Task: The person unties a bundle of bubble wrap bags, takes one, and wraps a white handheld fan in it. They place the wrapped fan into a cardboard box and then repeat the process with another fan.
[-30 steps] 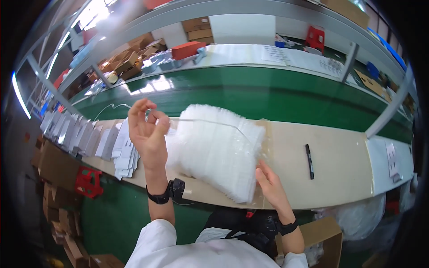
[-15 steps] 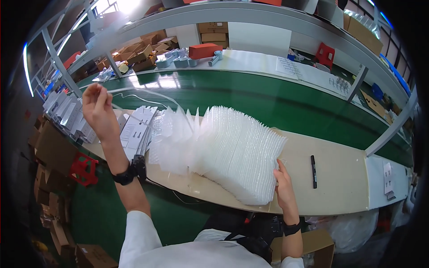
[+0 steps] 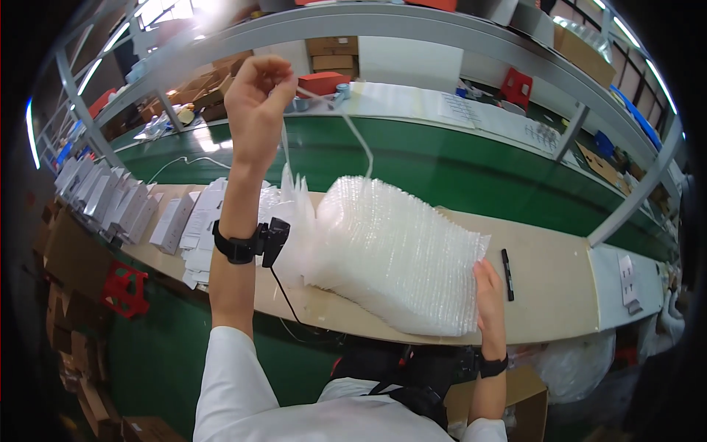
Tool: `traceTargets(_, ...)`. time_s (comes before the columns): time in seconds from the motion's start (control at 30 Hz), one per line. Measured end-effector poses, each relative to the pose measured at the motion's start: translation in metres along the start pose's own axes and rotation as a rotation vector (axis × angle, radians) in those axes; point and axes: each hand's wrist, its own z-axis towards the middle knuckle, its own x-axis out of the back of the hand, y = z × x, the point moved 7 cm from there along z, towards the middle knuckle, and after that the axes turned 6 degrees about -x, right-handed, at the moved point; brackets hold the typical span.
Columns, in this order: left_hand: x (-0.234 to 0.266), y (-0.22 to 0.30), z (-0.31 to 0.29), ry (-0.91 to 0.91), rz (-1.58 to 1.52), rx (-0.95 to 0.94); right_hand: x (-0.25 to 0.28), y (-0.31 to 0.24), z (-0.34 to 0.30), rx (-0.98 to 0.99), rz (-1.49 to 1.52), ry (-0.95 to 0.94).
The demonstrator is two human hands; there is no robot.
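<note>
We pinch a strap (image 3: 358,135) in our left hand (image 3: 259,107), and the long pile (image 3: 401,258) lies low to its right, touching our loose right hand (image 3: 490,296).

Green floor (image 3: 169,361) — white panel (image 3: 411,70) beyond
</note>
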Motion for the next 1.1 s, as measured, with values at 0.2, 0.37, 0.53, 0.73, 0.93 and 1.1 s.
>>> traceTargets(0.2, -0.021, 0.018, 0.027, -0.031, 0.034, -0.058, 0.009, 0.033, 0.012, -0.059, 0.036, -0.019)
traceTargets(0.37, 0.015, 0.032, 0.057, -0.062, -0.042, -0.121, 0.02, 0.037, 0.011, -0.091, -0.049, 0.037)
traceTargets(0.53, 0.055, 0.008, 0.034, -0.031, 0.208, -0.032, 0.046, 0.038, 0.009, -0.121, -0.194, 0.158)
traceTargets(0.73, 0.164, -0.083, -0.062, -0.153, 0.554, 0.374, 0.046, 0.056, 0.009, -0.117, -0.152, 0.154)
traceTargets(0.93, 0.1, -0.056, -0.155, -0.569, 0.878, 0.467, -0.002, 0.057, 0.014, -0.051, 0.02, 0.041)
traceTargets(1.1, 0.096, -0.107, -0.228, -0.63, 0.911, 0.639, -0.014, 0.065, 0.021, 0.038, 0.093, -0.042)
